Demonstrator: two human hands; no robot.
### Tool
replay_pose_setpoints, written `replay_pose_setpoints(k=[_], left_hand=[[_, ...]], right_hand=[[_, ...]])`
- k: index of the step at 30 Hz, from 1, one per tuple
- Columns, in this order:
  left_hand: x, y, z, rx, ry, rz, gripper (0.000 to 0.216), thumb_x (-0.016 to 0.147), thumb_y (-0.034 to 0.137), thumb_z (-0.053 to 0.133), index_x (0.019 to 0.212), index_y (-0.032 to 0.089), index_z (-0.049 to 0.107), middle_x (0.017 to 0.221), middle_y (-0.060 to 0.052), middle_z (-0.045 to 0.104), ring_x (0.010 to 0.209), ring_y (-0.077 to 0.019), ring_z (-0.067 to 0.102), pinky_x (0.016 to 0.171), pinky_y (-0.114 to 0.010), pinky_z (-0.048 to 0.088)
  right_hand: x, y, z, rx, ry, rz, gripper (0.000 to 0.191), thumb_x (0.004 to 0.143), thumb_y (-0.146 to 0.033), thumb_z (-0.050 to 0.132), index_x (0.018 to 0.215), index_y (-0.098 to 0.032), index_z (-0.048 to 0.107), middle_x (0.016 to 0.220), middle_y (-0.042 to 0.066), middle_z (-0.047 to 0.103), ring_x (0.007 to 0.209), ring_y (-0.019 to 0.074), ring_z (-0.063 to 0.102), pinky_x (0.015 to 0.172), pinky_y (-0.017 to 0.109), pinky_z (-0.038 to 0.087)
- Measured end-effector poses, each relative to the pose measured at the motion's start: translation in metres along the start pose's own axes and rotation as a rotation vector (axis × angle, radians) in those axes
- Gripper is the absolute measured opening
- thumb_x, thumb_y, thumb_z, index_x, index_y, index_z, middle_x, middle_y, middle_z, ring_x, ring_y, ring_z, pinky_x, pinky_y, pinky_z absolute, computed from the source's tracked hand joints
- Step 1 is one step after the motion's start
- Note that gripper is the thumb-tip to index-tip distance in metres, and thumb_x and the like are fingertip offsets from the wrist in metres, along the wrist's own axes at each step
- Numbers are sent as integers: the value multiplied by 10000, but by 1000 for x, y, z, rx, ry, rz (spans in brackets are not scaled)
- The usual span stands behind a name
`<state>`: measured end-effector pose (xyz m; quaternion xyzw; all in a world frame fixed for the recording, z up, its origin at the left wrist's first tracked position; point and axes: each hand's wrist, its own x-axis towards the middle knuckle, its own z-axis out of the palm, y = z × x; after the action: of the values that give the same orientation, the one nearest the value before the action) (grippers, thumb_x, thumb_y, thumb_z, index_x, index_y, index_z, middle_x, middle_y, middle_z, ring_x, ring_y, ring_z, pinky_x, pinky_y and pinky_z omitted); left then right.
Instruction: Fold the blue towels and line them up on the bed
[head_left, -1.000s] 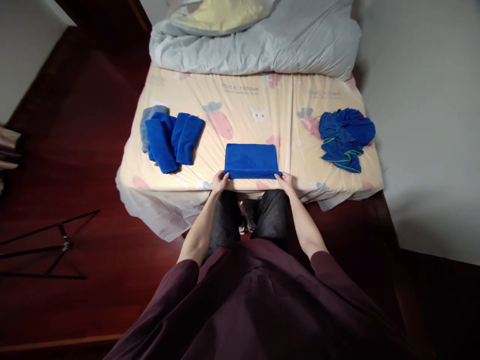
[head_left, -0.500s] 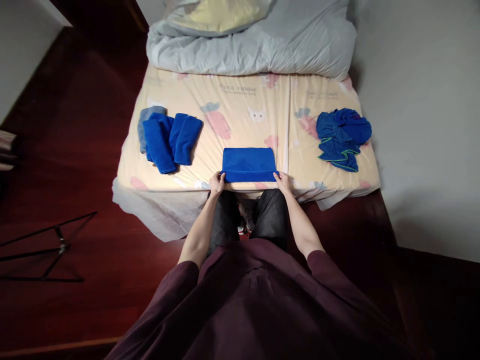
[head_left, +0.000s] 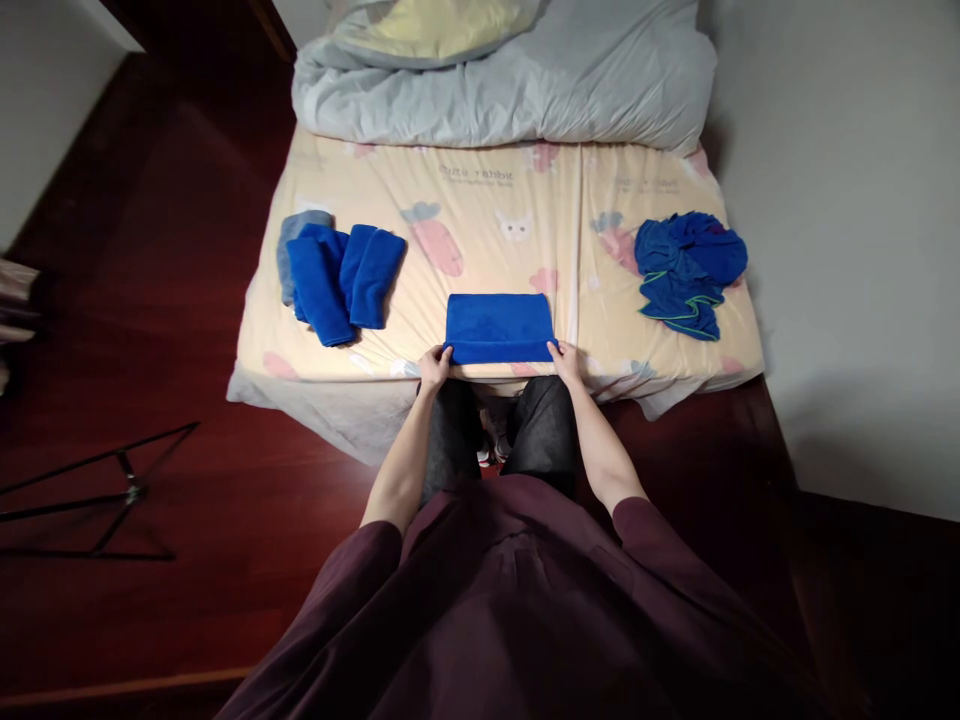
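Near the front edge of the bed [head_left: 491, 262] lies a folded blue towel [head_left: 499, 322] — your left hand [head_left: 434, 367] and right hand [head_left: 566, 362] pinching its near corners — with crumpled cloths [head_left: 684, 258] toward the right edge.

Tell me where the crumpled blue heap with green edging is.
In the head view, the blue heap lies on the right side of the bed, near the wall, to the right of the right hand and the blue cloth.

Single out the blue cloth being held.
The flat blue cloth, pinched at its near corners by left hand and right hand; the left pile and right heap lie untouched.
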<state>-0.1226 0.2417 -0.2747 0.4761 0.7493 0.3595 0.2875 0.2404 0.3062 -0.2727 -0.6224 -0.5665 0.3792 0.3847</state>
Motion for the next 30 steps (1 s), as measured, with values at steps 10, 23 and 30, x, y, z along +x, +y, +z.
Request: replay_pose_setpoints(k=[10,23,30], left_hand=[[1,-4,-1,-83,25,-3,317,892,492,690,869,184,761,827,-112,775,844,-279,732,855,-380,565],[8,-7,3,-55,31,-28,275,871,471,688,817,204,726,753,-86,743,826,-279,728,862,-385,552],[4,-1,3,-43,55,-35,177,862,372,707,908,202,724,858,-114,754,903,-298,738,920,-427,572]], right_hand=[[-3,-4,-3,-12,-1,23,525,890,-670,647,634,-273,419,614,-45,406,666,168,463,671,295,462],[-1,-5,3,-55,34,24,506,867,-675,635,632,-275,431,606,-53,423,648,162,458,662,285,433],[-4,-21,5,-232,84,74,311,903,-480,666,721,-240,586,691,29,623,736,229,615,794,344,535]])
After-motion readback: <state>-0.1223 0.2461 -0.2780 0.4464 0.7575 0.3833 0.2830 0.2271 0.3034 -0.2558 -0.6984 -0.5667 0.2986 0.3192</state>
